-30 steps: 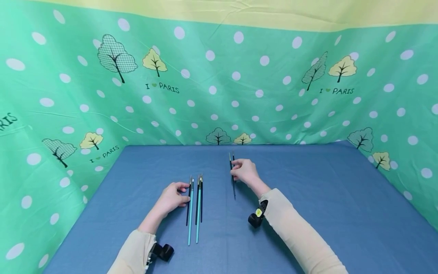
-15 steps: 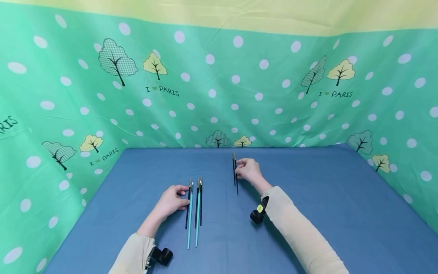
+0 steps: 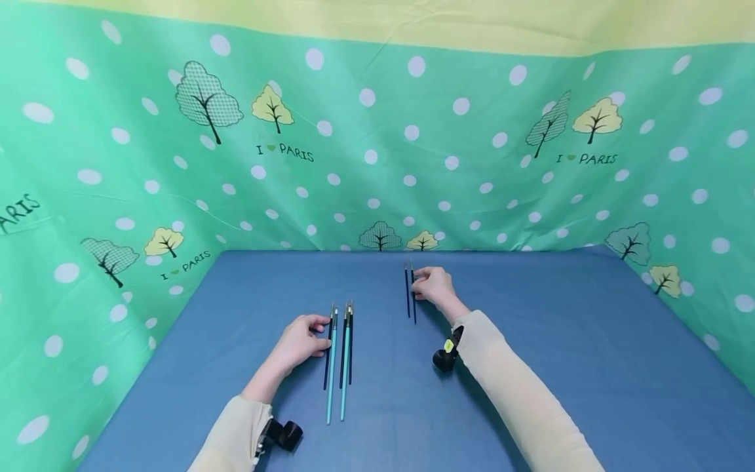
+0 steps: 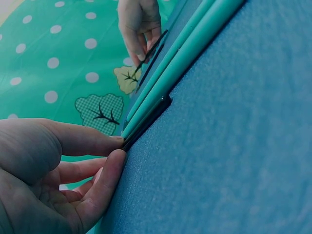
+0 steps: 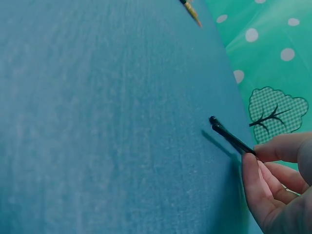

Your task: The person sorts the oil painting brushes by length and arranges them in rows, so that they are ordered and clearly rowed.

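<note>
My left hand point(image 3: 299, 341) pinches a slim black paintbrush point(image 3: 327, 360) between thumb and index finger, at the left side of a group on the cloth. Beside it lie a turquoise paintbrush point(image 3: 331, 380), a second turquoise one, and more black paintbrushes point(image 3: 350, 354). Farther back, my right hand point(image 3: 435, 286) holds a black paintbrush point(image 3: 413, 301) by thumb and fingertips. In the right wrist view its dark handle point(image 5: 234, 140) is raised slightly, with a shadow below. Just left of it is another black paintbrush point(image 3: 407, 295), nearly parallel.
A blue cloth point(image 3: 531, 328) covers the table. Behind it hangs a green dotted curtain point(image 3: 377, 164) with printed trees, meeting the table's back edge. A black wrist camera point(image 3: 286, 434) sits under the left sleeve, another point(image 3: 445, 357) under the right.
The right hand has shifted a little right and away from the body, bringing its paintbrushes along; these now lie more evenly side by side. The left hand keeps its place at the group.
</note>
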`<state>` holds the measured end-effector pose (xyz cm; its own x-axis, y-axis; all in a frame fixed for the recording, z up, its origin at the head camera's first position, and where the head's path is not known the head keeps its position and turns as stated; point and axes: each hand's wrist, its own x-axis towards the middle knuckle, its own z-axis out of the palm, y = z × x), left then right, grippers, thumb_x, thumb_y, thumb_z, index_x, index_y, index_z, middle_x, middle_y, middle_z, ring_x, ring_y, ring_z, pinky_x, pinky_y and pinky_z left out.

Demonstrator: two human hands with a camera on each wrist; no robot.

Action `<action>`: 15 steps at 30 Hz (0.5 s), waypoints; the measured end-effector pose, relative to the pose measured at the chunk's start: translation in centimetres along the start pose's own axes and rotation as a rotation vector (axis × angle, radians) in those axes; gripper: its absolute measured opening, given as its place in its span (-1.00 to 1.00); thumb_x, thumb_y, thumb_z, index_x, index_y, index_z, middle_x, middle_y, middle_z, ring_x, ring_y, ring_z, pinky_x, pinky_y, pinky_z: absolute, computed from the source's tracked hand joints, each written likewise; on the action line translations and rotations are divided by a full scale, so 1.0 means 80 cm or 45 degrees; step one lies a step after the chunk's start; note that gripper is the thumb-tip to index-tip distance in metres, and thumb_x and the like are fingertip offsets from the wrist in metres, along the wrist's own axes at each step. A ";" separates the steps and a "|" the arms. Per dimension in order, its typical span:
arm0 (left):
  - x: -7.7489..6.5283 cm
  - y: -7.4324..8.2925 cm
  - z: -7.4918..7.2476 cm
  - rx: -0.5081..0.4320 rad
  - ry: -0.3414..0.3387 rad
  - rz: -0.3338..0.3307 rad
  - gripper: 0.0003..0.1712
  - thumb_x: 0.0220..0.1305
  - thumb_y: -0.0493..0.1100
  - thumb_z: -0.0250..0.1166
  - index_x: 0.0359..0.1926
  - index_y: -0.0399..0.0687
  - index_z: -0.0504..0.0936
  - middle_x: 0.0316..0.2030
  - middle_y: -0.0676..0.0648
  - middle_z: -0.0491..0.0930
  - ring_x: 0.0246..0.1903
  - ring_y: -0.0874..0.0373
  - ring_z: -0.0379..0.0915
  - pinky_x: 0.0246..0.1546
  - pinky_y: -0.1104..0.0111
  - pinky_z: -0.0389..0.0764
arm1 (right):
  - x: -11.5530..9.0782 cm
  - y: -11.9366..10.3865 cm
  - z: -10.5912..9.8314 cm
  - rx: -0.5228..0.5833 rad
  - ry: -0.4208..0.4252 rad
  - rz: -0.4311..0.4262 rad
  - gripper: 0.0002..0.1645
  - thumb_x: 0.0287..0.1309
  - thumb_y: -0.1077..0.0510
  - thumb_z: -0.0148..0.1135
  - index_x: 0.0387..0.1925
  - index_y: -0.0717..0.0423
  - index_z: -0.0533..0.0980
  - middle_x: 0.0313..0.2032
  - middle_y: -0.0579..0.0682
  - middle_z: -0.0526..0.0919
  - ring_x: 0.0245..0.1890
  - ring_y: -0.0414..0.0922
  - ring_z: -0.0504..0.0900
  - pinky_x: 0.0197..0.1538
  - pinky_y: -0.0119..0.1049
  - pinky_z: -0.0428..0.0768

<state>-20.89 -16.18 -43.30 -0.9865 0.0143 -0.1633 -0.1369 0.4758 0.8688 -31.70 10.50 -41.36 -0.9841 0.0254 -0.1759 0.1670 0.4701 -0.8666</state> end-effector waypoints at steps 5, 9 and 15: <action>0.002 0.004 -0.001 0.007 -0.012 -0.006 -0.49 -0.01 -0.43 0.28 0.06 -0.28 0.47 -0.19 -0.19 0.34 -0.46 0.14 0.41 -0.50 0.36 0.65 | 0.008 0.002 -0.001 -0.003 0.008 0.014 -0.54 0.04 0.36 0.13 0.05 0.19 0.47 -0.55 0.01 0.49 -0.51 -0.14 0.61 -0.40 -0.34 0.67; 0.002 0.005 -0.001 0.013 -0.007 -0.002 -0.49 -0.01 -0.43 0.28 0.05 -0.29 0.47 -0.20 -0.19 0.33 -0.46 0.14 0.41 -0.51 0.37 0.65 | 0.010 0.001 -0.002 -0.011 0.017 0.009 -0.54 0.04 0.35 0.16 0.05 0.19 0.47 -0.48 0.06 0.56 -0.48 -0.11 0.63 -0.38 -0.33 0.68; 0.001 0.003 -0.001 0.004 -0.002 0.005 -0.49 -0.02 -0.44 0.28 0.05 -0.30 0.48 -0.21 -0.18 0.33 -0.47 0.14 0.40 -0.51 0.37 0.65 | 0.014 0.001 -0.002 -0.006 0.020 0.014 -0.53 0.03 0.35 0.19 0.05 0.20 0.47 -0.42 0.09 0.59 -0.45 -0.11 0.64 -0.38 -0.34 0.68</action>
<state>-21.02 -16.09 -43.06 -0.9869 0.0172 -0.1605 -0.1328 0.4784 0.8680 -32.78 10.71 -41.53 -0.9830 0.0441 -0.1780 0.1774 0.4742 -0.8624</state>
